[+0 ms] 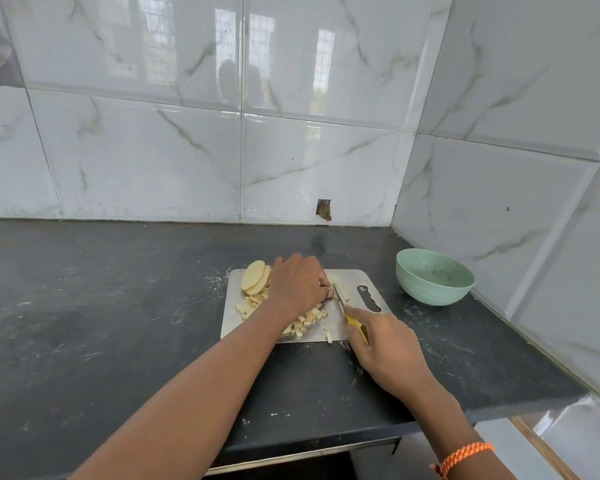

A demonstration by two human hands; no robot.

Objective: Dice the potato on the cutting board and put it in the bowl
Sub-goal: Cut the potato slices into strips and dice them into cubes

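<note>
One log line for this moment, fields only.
phase: dicing | left hand: holding potato strips | right hand: gripping knife | cutting board: diced pieces, slices | bowl: no potato

There is a single view, from a wide-angle camera worn on the person's head, looking forward and down across a dark countertop (118, 306) toward the corner where two tiled walls (222, 133) meet. Both forearms reach in from the bottom edge, so the camera sits close above the person's own reach, with the cutting board (357, 282) near the middle of the frame. The wide lens bends the tile lines toward the edges.
</note>
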